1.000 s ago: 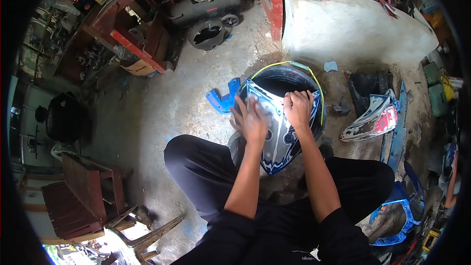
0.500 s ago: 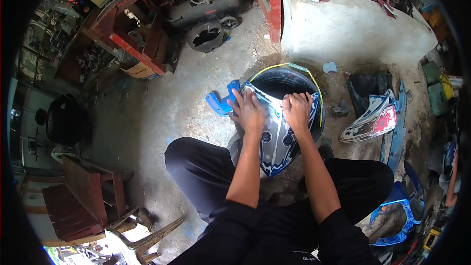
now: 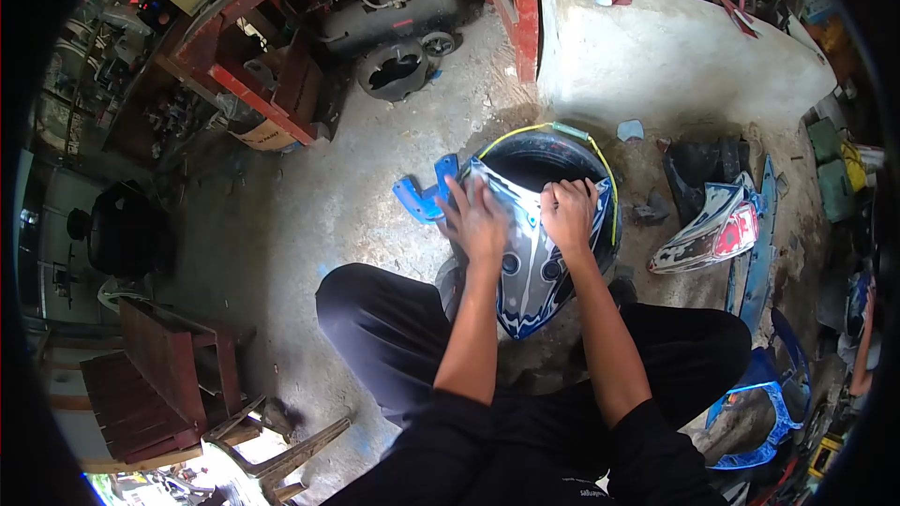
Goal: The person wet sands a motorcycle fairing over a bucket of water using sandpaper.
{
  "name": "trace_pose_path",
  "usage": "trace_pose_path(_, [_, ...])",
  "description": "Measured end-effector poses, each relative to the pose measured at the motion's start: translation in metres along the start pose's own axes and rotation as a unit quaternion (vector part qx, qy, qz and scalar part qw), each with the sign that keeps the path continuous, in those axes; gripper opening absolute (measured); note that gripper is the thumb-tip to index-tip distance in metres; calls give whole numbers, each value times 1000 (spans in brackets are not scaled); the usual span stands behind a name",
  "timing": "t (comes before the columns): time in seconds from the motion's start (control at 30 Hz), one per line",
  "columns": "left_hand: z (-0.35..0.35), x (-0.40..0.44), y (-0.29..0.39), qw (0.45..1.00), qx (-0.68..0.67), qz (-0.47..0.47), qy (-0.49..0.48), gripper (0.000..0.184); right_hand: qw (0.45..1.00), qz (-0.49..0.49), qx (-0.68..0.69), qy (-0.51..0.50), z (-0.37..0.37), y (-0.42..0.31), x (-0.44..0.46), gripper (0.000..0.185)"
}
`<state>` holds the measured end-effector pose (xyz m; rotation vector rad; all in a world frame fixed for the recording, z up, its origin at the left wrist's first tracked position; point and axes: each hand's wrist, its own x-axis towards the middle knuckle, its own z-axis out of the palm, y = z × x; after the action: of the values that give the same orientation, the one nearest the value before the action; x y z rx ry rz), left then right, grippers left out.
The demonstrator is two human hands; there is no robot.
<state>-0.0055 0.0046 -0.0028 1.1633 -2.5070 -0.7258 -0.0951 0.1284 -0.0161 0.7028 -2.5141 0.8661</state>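
A pointed motorcycle fairing panel (image 3: 532,290), blue, white and patchy grey with two round holes, lies tilted across a black bucket (image 3: 553,145) with a yellow-sleeved handle (image 3: 613,187). Its narrow tip points towards me. My left hand (image 3: 480,223) is on the panel's upper left part, fingers spread and slightly blurred; whatever may be under the palm is hidden. With fingers curled, my right hand (image 3: 567,215) grips the panel near its upper right edge. Just left of the bucket, a blue bracket-shaped plastic piece (image 3: 422,199) lies on the floor.
To the right are another worn fairing piece (image 3: 708,230), a long blue strip (image 3: 757,262) and a bright blue frame part (image 3: 773,422). A white wall block (image 3: 675,56) stands ahead. Further left are a grey hollow part (image 3: 394,72) and a wooden bench (image 3: 159,375).
My left hand has shifted very slightly on the panel and stays blurred. The right hand keeps its hold at the same spot.
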Motion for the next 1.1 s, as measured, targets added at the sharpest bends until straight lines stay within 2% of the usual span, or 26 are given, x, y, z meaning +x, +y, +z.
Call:
trace_pose_path(0.17, [-13,-59,-12,999,25,0,-45,47,1000,2,16,3,0,1,1,25])
trace_pose_path(0.2, [-14,-57,-12,999,44,23,-15,47,1000,2,5,-22,-3,2,-1,16])
trace_pose_path(0.23, [-10,-56,-15,999,43,23,-12,47,1000,-1,5,-20,-1,2,-1,16])
trace_pose_path(0.3, [4,-55,-21,991,-117,51,30,46,993,10,83,85,-5,4,-3,13])
trace_pose_path(0.33, [6,-56,-20,986,-138,67,71,45,990,49,94,97,-17,0,-6,27])
trace_pose_path(0.43, [-1,-54,-23,971,-223,52,64,44,971,174,34,160,-14,3,-39,47])
trace_pose_path(0.47, [-5,-53,-22,979,-202,4,19,45,971,177,32,159,-11,2,-54,47])
trace_pose_path(0.53, [-11,-50,-15,983,-186,-9,4,45,960,235,-18,148,-9,-11,-75,61])
trace_pose_path(0.57, [-12,-49,-13,985,-170,-21,-8,46,960,235,-18,149,-12,-15,-80,61])
trace_pose_path(0.63, [-4,-47,-19,986,-166,-6,20,46,899,399,169,67,-27,-25,-84,69])
trace_pose_path(0.7, [0,-44,-21,986,-161,9,48,47,882,421,208,44,-36,-14,-85,70])
trace_pose_path(0.77, [-4,-42,-22,966,-255,-33,-13,48,839,411,354,44,-69,-25,-73,68])
trace_pose_path(0.8, [-3,-40,-21,958,-268,-71,-68,50,828,396,394,52,-79,-31,-65,56])
trace_pose_path(0.83, [-11,-40,-13,958,-270,-71,-67,50,829,394,394,52,-86,-34,-61,56])
trace_pose_path(0.9, [-24,-42,0,971,-211,-74,-91,53,805,411,428,5,-98,-37,-57,45])
trace_pose_path(0.93, [-24,-40,0,970,-211,-74,-93,53,764,431,479,27,-100,-40,-55,41])
trace_pose_path(1.0, [-24,-32,0,926,-239,-137,-258,60,744,431,509,44,-95,-31,-61,42])
trace_pose_path(1.03, [-7,-26,-6,927,-181,-155,-291,66,721,431,539,59,-92,-24,-65,44])
trace_pose_path(1.1, [25,-17,-11,934,-133,-147,-297,71,733,434,521,54,-78,-1,-69,40])
